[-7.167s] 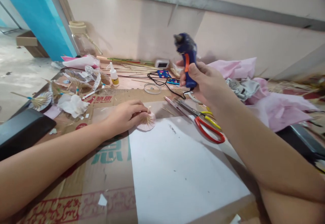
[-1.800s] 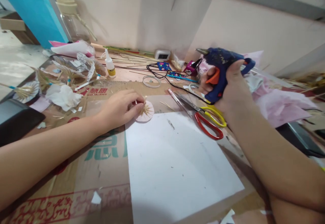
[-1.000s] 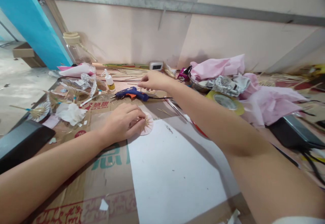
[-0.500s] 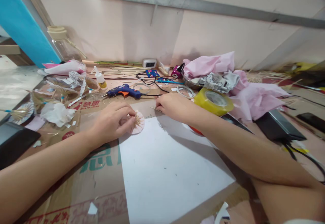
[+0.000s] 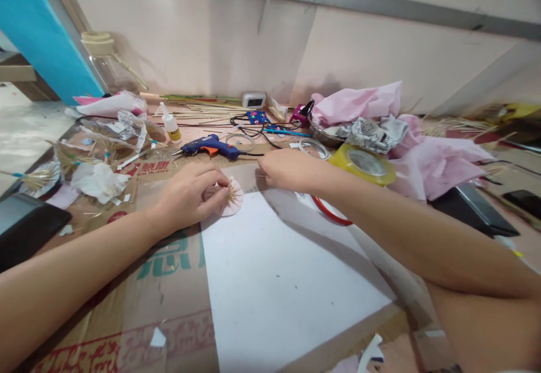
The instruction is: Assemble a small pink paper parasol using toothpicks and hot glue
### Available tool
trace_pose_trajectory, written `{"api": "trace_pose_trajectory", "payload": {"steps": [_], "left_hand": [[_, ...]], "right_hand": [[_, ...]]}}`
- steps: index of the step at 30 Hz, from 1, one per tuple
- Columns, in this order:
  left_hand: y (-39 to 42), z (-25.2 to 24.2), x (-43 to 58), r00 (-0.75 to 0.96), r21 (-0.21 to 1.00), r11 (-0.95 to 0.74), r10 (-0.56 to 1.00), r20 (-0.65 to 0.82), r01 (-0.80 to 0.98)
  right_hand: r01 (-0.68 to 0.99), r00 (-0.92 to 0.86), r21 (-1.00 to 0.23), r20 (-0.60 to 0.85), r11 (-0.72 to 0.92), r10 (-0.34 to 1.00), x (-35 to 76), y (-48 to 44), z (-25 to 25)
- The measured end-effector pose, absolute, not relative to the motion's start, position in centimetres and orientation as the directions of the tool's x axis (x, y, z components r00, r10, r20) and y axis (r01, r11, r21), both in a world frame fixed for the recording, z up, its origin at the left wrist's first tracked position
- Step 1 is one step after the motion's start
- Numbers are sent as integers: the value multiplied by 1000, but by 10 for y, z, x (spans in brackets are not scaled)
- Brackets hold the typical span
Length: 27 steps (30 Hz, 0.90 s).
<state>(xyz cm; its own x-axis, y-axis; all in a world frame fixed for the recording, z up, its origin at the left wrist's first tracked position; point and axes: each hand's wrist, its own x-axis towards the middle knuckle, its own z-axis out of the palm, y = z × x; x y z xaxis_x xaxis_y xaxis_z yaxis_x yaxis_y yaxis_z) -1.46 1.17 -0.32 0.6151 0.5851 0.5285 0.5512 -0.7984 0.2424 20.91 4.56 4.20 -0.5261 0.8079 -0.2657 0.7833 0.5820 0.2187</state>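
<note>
My left hand [image 5: 196, 192] pinches a small pale pink paper parasol [image 5: 234, 199], round with thin straw-coloured ribs fanning from its middle. Part of it is hidden behind the fingers. It lies over the top left corner of a white sheet of paper [image 5: 270, 283]. Beyond the sheet's far edge, my right hand [image 5: 281, 169] is closed with its fingers turned down. What it grips is hidden under the hand. A blue glue gun [image 5: 209, 146] rests just behind both hands. Under the right forearm shows a red-edged tape roll [image 5: 332, 212].
Brown cardboard [image 5: 169, 305] underlies the sheet. A yellow tape roll [image 5: 363, 164] and crumpled pink paper [image 5: 439, 161] lie to the right. A glue bottle [image 5: 171, 124] stands behind. At left are white paper scraps [image 5: 99, 182] and a black object [image 5: 29, 223]; several thin sticks [image 5: 203, 112] lie along the wall.
The view has shifted slightly. The thin item that showed at my right fingertips is now hard to see, and more of the red-edged roll shows. My left hand keeps its pinch on the parasol.
</note>
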Motion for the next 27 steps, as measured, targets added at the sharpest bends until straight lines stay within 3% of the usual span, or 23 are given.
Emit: {"api": "trace_pose_trajectory", "payload": {"steps": [3, 15, 22, 27], "left_hand": [[12, -4, -15, 623, 232, -809, 570, 536, 541], [13, -4, -15, 630, 234, -812, 567, 530, 534], [13, -4, -15, 631, 234, -812, 568, 528, 534], [13, -5, -16, 620, 245, -804, 579, 529, 542]], "right_hand": [[806, -507, 171, -295, 567, 810, 217, 54, 36], [919, -395, -70, -124, 389, 911, 235, 44, 45], [857, -510, 5, -130, 515, 850, 244, 39, 41], [779, -606, 133, -96, 613, 790, 237, 27, 29]]}}
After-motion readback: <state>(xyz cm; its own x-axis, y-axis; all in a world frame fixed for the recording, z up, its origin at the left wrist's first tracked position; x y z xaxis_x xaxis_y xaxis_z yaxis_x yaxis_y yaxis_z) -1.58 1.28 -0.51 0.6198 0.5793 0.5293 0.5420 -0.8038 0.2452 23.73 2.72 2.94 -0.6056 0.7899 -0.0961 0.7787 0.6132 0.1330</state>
